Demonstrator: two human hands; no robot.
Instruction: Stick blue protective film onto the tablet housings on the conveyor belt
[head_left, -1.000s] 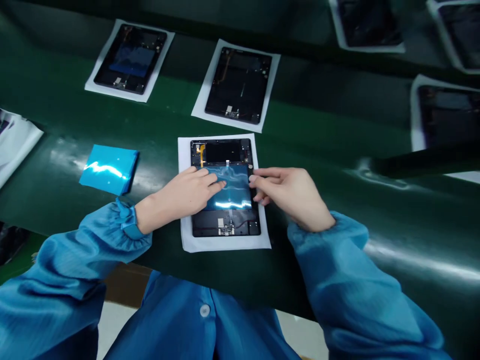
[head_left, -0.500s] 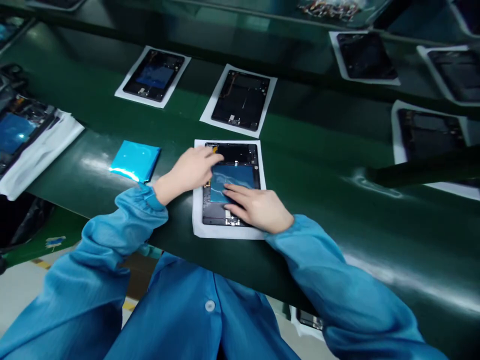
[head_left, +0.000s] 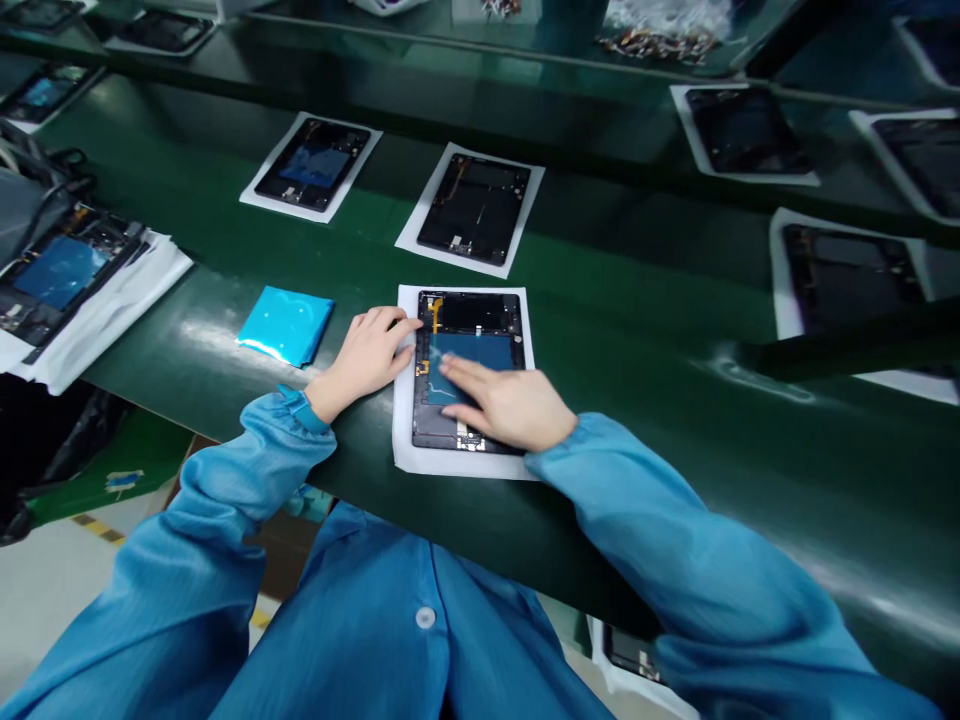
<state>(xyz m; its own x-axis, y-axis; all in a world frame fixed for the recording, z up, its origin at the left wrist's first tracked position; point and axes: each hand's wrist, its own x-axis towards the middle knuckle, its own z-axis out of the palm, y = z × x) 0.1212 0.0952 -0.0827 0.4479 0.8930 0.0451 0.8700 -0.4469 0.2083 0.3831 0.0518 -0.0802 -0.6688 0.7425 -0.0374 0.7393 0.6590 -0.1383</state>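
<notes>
In front of me an opened tablet [head_left: 431, 428] lies on a white sheet [head_left: 409, 458], its inside facing up. A blue film [head_left: 491, 350] covers its middle, with pale creases or reflections on the left part. My right hand [head_left: 521, 405] rests over this film, fingers stretched out and pointing left, holding nothing. Beside the tablet's upper left edge is my left hand [head_left: 371, 350], its fingers loosely bent and apart, the tips at the frame. An orange flex cable [head_left: 436, 315] shows just right of those fingertips. The right palm hides the tablet's lower right part.
A shiny blue packet [head_left: 285, 325] lies to the left. Two more opened tablets on sheets, one left [head_left: 311, 168] and one right [head_left: 474, 208], lie farther back. A stack with a tablet [head_left: 64, 270] stands far left. Another tablet [head_left: 847, 275] and a dark bar [head_left: 847, 340] are at right.
My left hand has drawn back left from the tablet's upper part to its edge, uncovering the orange cable. My right hand stays over the blue film, slightly shifted. The view has tilted a little.
</notes>
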